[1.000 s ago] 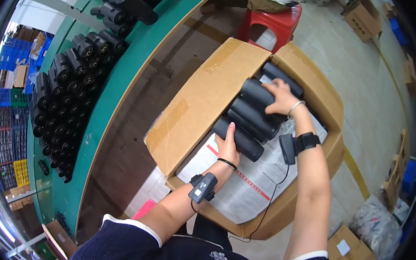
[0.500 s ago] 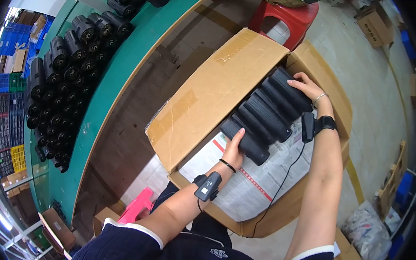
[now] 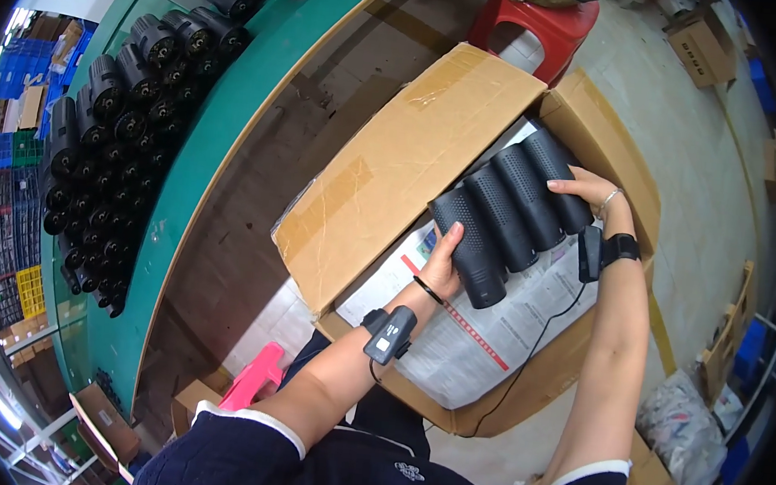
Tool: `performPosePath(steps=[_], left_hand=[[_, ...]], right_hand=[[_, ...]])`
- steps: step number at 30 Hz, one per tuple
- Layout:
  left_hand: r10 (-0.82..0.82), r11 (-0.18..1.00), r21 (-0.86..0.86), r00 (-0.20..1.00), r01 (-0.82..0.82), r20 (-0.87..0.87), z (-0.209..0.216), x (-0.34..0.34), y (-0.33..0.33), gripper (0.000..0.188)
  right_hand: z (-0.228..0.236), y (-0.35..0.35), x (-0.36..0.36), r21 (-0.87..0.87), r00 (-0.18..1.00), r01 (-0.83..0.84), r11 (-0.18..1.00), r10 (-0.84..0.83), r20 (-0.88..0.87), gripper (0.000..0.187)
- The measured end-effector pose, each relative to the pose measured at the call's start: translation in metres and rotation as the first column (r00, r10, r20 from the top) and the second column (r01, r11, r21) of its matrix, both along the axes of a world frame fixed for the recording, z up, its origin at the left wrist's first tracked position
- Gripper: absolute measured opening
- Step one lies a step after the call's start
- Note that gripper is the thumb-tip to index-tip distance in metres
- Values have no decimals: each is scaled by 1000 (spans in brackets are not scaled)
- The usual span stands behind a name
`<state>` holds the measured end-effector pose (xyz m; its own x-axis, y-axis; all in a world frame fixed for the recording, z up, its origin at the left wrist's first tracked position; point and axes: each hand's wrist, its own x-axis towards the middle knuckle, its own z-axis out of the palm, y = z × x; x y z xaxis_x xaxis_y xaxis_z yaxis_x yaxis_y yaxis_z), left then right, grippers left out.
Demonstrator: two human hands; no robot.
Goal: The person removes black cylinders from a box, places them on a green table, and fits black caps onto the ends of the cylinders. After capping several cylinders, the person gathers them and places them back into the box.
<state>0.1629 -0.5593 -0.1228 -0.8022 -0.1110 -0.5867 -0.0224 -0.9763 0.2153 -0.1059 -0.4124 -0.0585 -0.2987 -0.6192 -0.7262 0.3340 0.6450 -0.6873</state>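
Note:
Several black cylinders with perforated, mesh-like sides stand in a slanting row, squeezed side by side between my two hands. My left hand is closed against the near-left end of the row, its thumb over the closest cylinder. At the far-right end my right hand grips the last cylinder, thumb and fingers on its side. The row is over an open cardboard box, whose bottom or contents lie under a printed whitish sheet. Each wrist carries a strapped black device.
On the left, a green worktable with a curved wooden edge bears many stacked black cylinders. A red stool stands beyond the box. A pink stool is near my left arm. Clear plastic bags lie at the right.
The row of cylinders has moved slightly right and turned, showing more of its perforated sides. Both hands have moved with it, keeping their hold at the two ends.

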Motion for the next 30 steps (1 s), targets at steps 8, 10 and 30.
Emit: performPosePath(steps=[8,10,30], left_hand=[[-154,984,86,987,158,-46,-3,21,-27,65],[-199,971,125,978,205,-55,2,25,-35,62],[-425,903,5,897,429,-124,39,42,-56,75]], right_hand=[[-39,47,33,95,826,475,875,-481,295,52],[-47,54,48,45,774,526,849,-500,389,52],[-58,111,190,-106,590,728,678,-540,601,74]])
